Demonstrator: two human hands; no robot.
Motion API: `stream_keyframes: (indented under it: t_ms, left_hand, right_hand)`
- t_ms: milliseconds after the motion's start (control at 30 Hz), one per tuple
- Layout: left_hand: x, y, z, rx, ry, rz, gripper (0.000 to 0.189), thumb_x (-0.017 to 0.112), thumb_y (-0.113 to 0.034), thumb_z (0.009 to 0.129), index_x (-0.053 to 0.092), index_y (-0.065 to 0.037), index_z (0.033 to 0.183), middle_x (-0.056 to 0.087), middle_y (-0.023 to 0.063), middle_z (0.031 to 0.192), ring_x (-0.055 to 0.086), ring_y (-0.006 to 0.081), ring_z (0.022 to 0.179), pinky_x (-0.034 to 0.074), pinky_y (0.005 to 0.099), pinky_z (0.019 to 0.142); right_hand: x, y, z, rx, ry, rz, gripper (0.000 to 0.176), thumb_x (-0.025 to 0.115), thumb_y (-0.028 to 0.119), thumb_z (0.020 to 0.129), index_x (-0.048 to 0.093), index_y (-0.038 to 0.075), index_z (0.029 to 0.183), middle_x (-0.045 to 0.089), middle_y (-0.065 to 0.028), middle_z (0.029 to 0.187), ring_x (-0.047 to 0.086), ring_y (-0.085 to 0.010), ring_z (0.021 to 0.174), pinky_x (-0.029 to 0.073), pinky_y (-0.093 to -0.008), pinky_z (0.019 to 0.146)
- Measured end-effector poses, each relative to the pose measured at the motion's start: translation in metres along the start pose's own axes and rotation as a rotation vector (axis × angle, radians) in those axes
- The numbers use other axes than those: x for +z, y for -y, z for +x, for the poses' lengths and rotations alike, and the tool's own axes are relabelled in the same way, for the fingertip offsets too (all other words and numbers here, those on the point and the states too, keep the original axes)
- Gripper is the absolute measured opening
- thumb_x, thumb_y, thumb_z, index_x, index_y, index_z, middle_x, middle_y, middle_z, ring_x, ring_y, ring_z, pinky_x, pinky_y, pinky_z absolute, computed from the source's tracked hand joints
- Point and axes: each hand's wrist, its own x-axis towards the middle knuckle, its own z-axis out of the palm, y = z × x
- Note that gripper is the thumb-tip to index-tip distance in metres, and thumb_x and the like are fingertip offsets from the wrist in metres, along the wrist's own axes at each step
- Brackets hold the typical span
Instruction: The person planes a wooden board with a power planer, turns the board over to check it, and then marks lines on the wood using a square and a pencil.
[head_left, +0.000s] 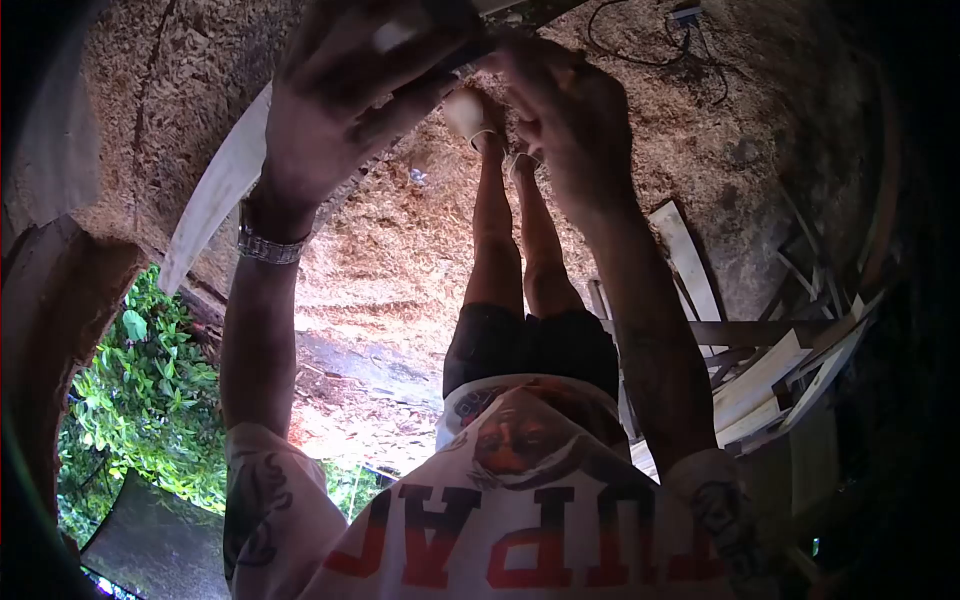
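Note:
My left hand (335,120), with a metal-band watch (270,247) on the wrist, is raised at the top of the view. Its fingers are closed around a dark object (455,18), which is too shadowed and cut off to name. Close beside it, my right hand (575,125) has its fingers curled in against the same dark area. Whatever it grips is hidden. A long pale wooden strip (215,190) slants down behind my left wrist.
Wood shavings (380,220) cover the ground around my feet (475,115). A thin black cable (690,45) lies at the upper right. Several cut wooden strips (755,385) are heaped to the right. Green plants (150,400) grow at the left, by a brown post (50,330).

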Motion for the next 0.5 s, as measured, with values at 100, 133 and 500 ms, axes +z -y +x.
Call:
stream_keyframes:
  t_ms: [100,133,500]
  left_hand:
    - [0.001,0.002,-0.002,0.017,0.003,0.045,0.041,0.083,-0.024,0.079,0.079,-0.013,0.117,0.063,0.0143,0.141,0.061,0.0376,0.119,0.052,0.0489,0.097]
    - [-0.001,-0.001,-0.001,-0.002,0.009,0.044,0.042,0.083,-0.024,0.078,0.078,-0.013,0.118,0.064,0.0134,0.141,0.061,0.0373,0.119,0.052,0.0489,0.097]
    - [-0.003,-0.008,0.004,-0.022,-0.011,0.026,0.043,0.084,-0.027,0.076,0.079,-0.015,0.117,0.064,0.011,0.141,0.063,0.0331,0.117,0.052,0.047,0.096]
  right_hand:
    - [-0.016,0.001,0.0,0.064,-0.041,0.193,0.047,0.065,0.046,0.102,0.074,0.001,0.111,0.06,0.0032,0.072,0.04,-0.0016,0.06,0.032,-0.0194,0.053]
    - [-0.022,0.005,0.0,0.065,-0.031,0.174,0.057,0.055,0.053,0.105,0.072,0.0,0.114,0.053,0.0032,0.072,0.038,-0.0039,0.062,0.03,-0.0217,0.054]
    - [-0.047,0.047,-0.002,-0.322,0.057,-0.279,0.086,0.021,0.068,0.107,0.073,-0.001,0.114,0.074,-0.0146,0.101,0.072,-0.0208,0.089,0.061,-0.0359,0.072]
